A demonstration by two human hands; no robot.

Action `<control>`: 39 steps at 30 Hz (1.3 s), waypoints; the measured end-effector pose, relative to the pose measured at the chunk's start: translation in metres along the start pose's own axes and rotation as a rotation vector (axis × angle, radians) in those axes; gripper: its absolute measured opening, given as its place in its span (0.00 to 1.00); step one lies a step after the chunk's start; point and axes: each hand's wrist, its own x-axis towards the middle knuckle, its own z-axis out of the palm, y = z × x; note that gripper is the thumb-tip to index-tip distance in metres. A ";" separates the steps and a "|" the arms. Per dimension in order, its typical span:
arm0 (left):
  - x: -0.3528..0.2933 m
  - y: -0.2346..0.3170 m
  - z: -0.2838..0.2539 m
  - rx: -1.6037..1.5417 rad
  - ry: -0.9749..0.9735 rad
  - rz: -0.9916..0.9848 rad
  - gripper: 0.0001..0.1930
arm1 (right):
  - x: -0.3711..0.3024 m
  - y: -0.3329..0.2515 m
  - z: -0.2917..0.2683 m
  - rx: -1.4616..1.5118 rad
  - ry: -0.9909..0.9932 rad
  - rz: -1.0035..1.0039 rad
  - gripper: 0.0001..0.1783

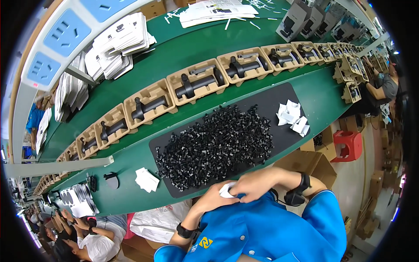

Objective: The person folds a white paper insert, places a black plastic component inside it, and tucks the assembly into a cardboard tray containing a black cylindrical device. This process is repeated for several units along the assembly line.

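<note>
The left hand point(214, 199) curls around 1 small white piece point(226, 190) just off the table's near edge, in front of the blue jacket point(270, 225); its fingers are closed on it. The right hand point(255, 185) meets it there with bent fingers touching the piece; I cannot tell whether they pinch it. The jacket bears a yellow emblem point(205, 243).

Just beyond, a dark mat point(284, 94) on the green table point(124, 192) carries a wide heap of small black parts point(216, 146), with folded white pieces point(292, 117) at its right end. White sheets point(147, 180) lie left of the mat. Behind runs a long row of brown trays point(203, 96) holding black tubular parts point(198, 86).

Farther back sit stacked leaflets point(118, 38) and upright boxes point(291, 22) printed with dark pictures, their lettering too small to read. In the room are a red stool point(355, 146), an open carton point(301, 161) and 2 nearby co-workers, 1 at left point(102, 244), 1 at right point(386, 87).
</note>
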 end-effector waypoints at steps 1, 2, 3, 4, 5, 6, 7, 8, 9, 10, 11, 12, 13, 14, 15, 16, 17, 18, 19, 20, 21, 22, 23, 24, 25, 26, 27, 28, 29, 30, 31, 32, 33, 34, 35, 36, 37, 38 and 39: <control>-0.004 -0.010 -0.005 0.008 0.069 -0.031 0.29 | -0.005 0.017 -0.005 0.446 0.119 -0.126 0.18; -0.012 -0.021 -0.010 -0.019 0.196 0.061 0.28 | -0.013 0.016 -0.028 0.688 0.246 0.001 0.21; -0.015 -0.021 -0.016 -0.135 0.235 0.002 0.27 | -0.011 0.038 -0.027 0.761 0.623 0.076 0.19; -0.015 -0.018 -0.020 -0.250 0.271 -0.058 0.27 | -0.001 0.067 -0.032 0.113 1.017 0.099 0.19; -0.017 -0.011 -0.018 -0.339 0.320 -0.044 0.27 | 0.008 0.103 -0.030 -0.422 1.075 0.332 0.20; -0.018 -0.007 -0.016 -0.333 0.288 -0.047 0.27 | 0.029 0.136 -0.029 -0.568 1.072 0.481 0.23; -0.017 -0.008 -0.015 -0.288 0.314 0.010 0.28 | 0.048 0.162 -0.031 -0.575 1.055 0.467 0.20; -0.019 -0.009 -0.014 -0.243 0.345 0.067 0.28 | 0.066 0.182 -0.030 -0.676 0.995 0.516 0.18; -0.021 -0.013 -0.014 -0.252 0.376 0.078 0.29 | 0.076 0.195 -0.028 -0.775 0.922 0.559 0.16; -0.023 -0.017 -0.016 -0.216 0.419 0.074 0.29 | 0.079 0.198 -0.027 -0.768 0.929 0.518 0.14; -0.027 -0.020 -0.017 -0.288 0.435 0.069 0.29 | 0.080 0.197 -0.024 -0.791 0.915 0.498 0.12; -0.029 -0.020 -0.019 -0.360 0.451 0.063 0.29 | 0.080 0.196 -0.024 -0.814 0.901 0.477 0.11; -0.026 -0.020 -0.023 -0.352 0.442 0.065 0.29 | 0.082 0.206 -0.024 -0.829 0.868 0.447 0.09; -0.025 -0.021 -0.024 -0.381 0.459 0.061 0.29 | 0.083 0.205 -0.024 -0.831 0.867 0.444 0.09; -0.025 -0.021 -0.025 -0.410 0.478 0.058 0.30 | 0.084 0.205 -0.025 -0.857 0.857 0.451 0.08; -0.025 -0.020 -0.026 -0.411 0.482 0.060 0.30 | 0.086 0.205 -0.025 -0.884 0.847 0.457 0.07; -0.026 -0.017 -0.027 -0.410 0.473 0.073 0.30 | 0.087 0.203 -0.026 -0.890 0.844 0.447 0.07; -0.027 -0.013 -0.028 -0.409 0.464 0.086 0.30 | 0.087 0.202 -0.026 -0.823 0.893 0.472 0.07; -0.028 -0.010 -0.029 -0.407 0.471 0.082 0.29 | 0.087 0.200 -0.025 -0.754 0.940 0.495 0.07; -0.029 -0.008 -0.031 -0.411 0.482 0.089 0.29 | 0.083 0.190 -0.026 -0.762 0.935 0.483 0.07; -0.031 -0.007 -0.033 -0.399 0.483 0.103 0.30 | 0.075 0.168 -0.027 -0.506 1.083 0.356 0.08; -0.033 -0.006 -0.035 -0.387 0.489 0.116 0.30 | 0.066 0.140 -0.029 -0.240 1.207 0.219 0.08; -0.034 -0.006 -0.037 -0.415 0.506 0.127 0.30 | 0.058 0.099 -0.035 0.216 1.131 0.249 0.10; -0.035 -0.006 -0.041 -0.429 0.487 0.172 0.30 | 0.047 0.053 -0.039 0.663 1.009 0.283 0.11; -0.036 -0.001 -0.044 -0.462 0.456 0.183 0.30 | 0.037 0.017 -0.039 0.703 0.958 0.243 0.11; -0.035 0.004 -0.047 -0.493 0.428 0.192 0.30 | 0.030 -0.010 -0.037 0.744 0.904 0.199 0.10; -0.034 0.012 -0.050 -0.452 0.391 0.193 0.31 | 0.026 -0.026 -0.033 0.587 0.961 0.040 0.10; -0.033 0.019 -0.052 -0.411 0.354 0.193 0.32 | 0.025 -0.036 -0.029 0.429 1.011 -0.121 0.10; -0.032 0.029 -0.052 -0.282 0.308 0.294 0.33 | 0.026 -0.044 -0.025 0.375 1.062 -0.222 0.10; -0.034 0.037 -0.053 -0.232 0.287 0.269 0.34 | 0.028 -0.049 -0.024 0.381 1.044 -0.234 0.10; -0.039 0.042 -0.052 -0.209 0.279 0.278 0.33 | 0.030 -0.054 -0.023 0.301 1.080 -0.266 0.09; -0.043 0.046 -0.051 -0.184 0.263 0.291 0.33 | 0.031 -0.057 -0.021 0.215 1.123 -0.294 0.09; -0.048 0.050 -0.051 -0.184 0.273 0.293 0.33 | 0.033 -0.054 -0.015 0.187 1.124 -0.279 0.11; -0.054 0.054 -0.051 -0.111 0.288 0.318 0.32 | 0.033 -0.056 -0.013 0.185 1.117 -0.286 0.11; -0.058 0.055 -0.051 -0.036 0.297 0.343 0.30 | 0.033 -0.059 -0.011 0.029 1.068 -0.219 0.12; -0.060 0.053 -0.052 -0.036 0.300 0.345 0.30 | 0.033 -0.061 -0.008 -0.127 1.016 -0.151 0.13; -0.062 0.050 -0.052 -0.029 0.282 0.353 0.29 | 0.033 -0.065 -0.005 -0.254 1.007 -0.152 0.15; -0.064 0.048 -0.052 -0.024 0.266 0.360 0.28 | 0.028 -0.073 -0.007 -0.404 0.911 -0.095 0.18; -0.067 0.049 -0.050 -0.029 0.262 0.344 0.27 | 0.025 -0.083 -0.006 -0.522 0.819 -0.001 0.19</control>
